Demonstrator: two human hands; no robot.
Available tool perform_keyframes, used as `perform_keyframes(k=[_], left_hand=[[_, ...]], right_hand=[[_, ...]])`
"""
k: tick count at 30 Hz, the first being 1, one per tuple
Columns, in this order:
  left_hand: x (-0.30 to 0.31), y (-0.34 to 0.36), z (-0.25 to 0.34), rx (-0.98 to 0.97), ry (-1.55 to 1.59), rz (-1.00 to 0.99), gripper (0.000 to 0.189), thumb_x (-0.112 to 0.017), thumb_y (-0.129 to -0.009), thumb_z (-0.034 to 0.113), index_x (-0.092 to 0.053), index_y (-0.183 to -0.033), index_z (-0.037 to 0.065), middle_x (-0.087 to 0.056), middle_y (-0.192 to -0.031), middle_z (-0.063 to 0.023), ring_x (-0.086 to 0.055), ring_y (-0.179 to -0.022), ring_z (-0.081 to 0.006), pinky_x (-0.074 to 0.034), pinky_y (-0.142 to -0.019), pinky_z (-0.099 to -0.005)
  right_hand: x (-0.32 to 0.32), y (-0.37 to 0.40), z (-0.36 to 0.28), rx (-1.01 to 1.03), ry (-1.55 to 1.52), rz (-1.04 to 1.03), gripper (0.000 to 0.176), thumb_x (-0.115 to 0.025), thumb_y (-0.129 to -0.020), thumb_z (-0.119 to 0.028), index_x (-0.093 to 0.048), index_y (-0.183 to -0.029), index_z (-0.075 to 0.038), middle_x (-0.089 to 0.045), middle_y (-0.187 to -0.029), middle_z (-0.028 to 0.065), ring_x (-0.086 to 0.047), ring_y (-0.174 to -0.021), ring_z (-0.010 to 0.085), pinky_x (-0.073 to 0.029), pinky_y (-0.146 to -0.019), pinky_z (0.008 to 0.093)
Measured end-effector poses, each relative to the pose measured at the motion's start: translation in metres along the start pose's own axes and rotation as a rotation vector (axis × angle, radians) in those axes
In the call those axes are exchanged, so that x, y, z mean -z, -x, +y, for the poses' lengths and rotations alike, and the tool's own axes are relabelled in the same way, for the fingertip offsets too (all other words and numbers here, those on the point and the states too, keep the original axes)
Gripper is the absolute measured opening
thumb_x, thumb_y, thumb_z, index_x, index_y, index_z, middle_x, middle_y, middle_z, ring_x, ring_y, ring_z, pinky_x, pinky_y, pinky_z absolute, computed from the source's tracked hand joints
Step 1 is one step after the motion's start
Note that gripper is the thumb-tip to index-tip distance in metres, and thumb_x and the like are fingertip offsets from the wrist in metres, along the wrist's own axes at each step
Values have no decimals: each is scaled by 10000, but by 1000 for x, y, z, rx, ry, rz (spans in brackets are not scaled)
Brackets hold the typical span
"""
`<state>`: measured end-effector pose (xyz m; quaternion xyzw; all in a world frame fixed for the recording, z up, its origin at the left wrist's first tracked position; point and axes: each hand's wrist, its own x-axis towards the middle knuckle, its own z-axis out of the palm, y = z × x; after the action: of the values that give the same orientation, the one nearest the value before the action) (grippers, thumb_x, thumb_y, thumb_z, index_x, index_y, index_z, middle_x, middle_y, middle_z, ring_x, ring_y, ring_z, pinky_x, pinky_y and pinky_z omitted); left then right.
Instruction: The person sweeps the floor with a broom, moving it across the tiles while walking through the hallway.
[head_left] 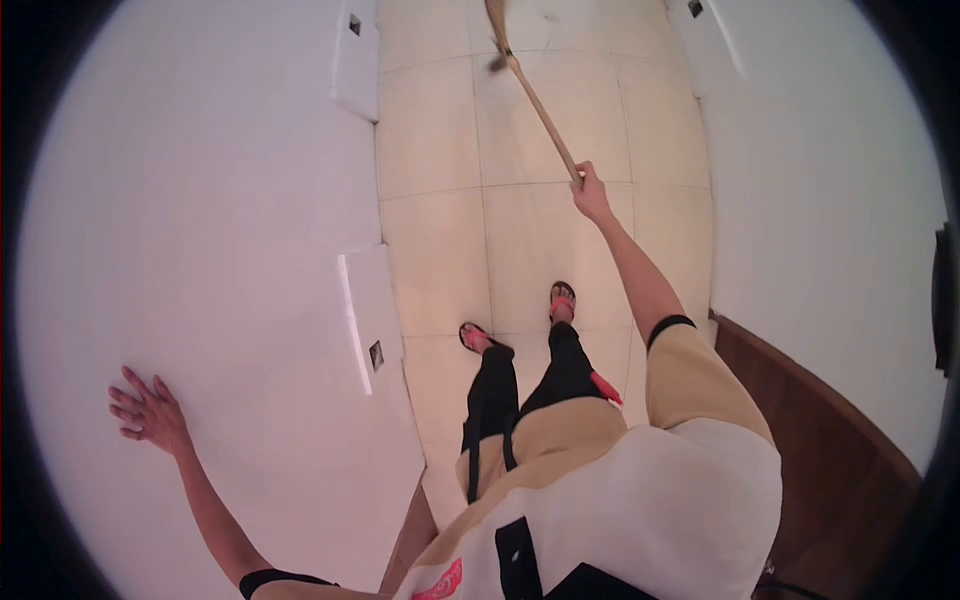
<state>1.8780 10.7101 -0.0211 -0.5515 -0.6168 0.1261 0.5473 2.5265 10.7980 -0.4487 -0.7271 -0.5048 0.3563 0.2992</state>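
Observation:
My right hand [592, 195] is closed round the end of the light wooden handle of a broom [545, 122]. The broom stretches away from me over the tiled floor, and its far end runs out of view at the top. A small dark, blurred clump [497, 62] shows beside it near the far end; I cannot make out what it is. With fingers spread, my left hand [150, 413] is at the white wall on the left and holds nothing.
Cream floor tiles [430, 240] run between the left white wall [230, 250] and the right white wall [820, 200]. Socket-like fittings [376, 355] sit on low wall projections. Brown wooden panelling [830, 450] stands at lower right, and a dark object [942, 300] is at the right edge.

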Motion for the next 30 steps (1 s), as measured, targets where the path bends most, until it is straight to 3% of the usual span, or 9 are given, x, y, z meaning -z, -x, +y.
perform_keyframes(k=[3,7,10,16,20,22,25,27,30], left_hand=[[76,-38,40,20,-746,-802,542,-188,-817,545,-116,-1302,314,-128,-1360,-76,-181,-1212,-308,-55,-917,-529],[75,-34,40,8,-809,-794,542,-181,-817,546,-87,-1301,323,-128,-1359,-79,-181,-1213,-310,-82,-913,-542],[63,-26,28,-7,-810,-730,540,-182,-817,546,-84,-1300,328,-130,-1359,-79,-187,-1211,-310,-84,-907,-554],[56,-28,33,7,-794,-737,542,-199,-813,549,-112,-1299,325,-141,-1356,-79,-217,-1198,-299,-61,-897,-563],[56,-28,38,4,-856,-744,544,-201,-811,552,-115,-1298,327,-141,-1357,-79,-206,-1201,-296,-84,-889,-563],[51,-30,38,5,-871,-729,545,-198,-811,553,-120,-1299,323,-145,-1356,-78,-201,-1203,-292,-88,-887,-562],[54,-27,41,9,-874,-749,549,-188,-810,553,-121,-1300,316,-151,-1354,-76,-198,-1205,-279,-86,-890,-557],[48,-27,38,21,-873,-735,552,-180,-810,554,-117,-1302,312,-151,-1355,-74,-197,-1207,-267,-79,-896,-551],[54,-29,36,27,-821,-734,551,-175,-811,551,-110,-1303,312,-142,-1358,-71,-190,-1211,-257,-71,-908,-538]], right_hand=[[62,81,47,-55,180,-113,371,-483,-743,-93,-289,-1060,-92,-510,-706,233,-518,-682,401,-404,-562,440],[149,215,29,-58,165,-278,472,-526,-732,-104,-334,-1149,7,-512,-660,195,-527,-558,294,-412,-528,390],[155,267,-37,-571,-74,-609,463,-559,-713,-112,-388,-1126,9,-527,-704,101,-509,-598,184,-424,-568,319],[-10,250,-40,-595,-379,-967,148,-543,-684,-98,-479,-762,11,-417,-493,27,-395,-376,138,-318,-340,271],[-168,145,11,-335,121,-1061,202,-560,-612,-214,-573,-602,-12,-582,-650,96,-575,-566,171,-457,-493,326],[-193,81,16,-239,100,-614,116,-513,-585,-59,-535,-515,30,-506,-448,139,-516,-376,211,-427,-366,339],[-139,12,-36,-112,242,-224,206,-489,-636,-83,-530,-792,46,-558,-790,247,-571,-757,345,-470,-614,402],[-139,-31,-49,-108,202,-2,174,-520,-652,-87,-534,-772,39,-561,-694,216,-579,-664,308,-472,-578,372],[-61,-70,-44,-200,-842,-147,190,-533,-704,-112,-523,-816,42,-553,-667,171,-542,-601,267,-446,-554,353]])
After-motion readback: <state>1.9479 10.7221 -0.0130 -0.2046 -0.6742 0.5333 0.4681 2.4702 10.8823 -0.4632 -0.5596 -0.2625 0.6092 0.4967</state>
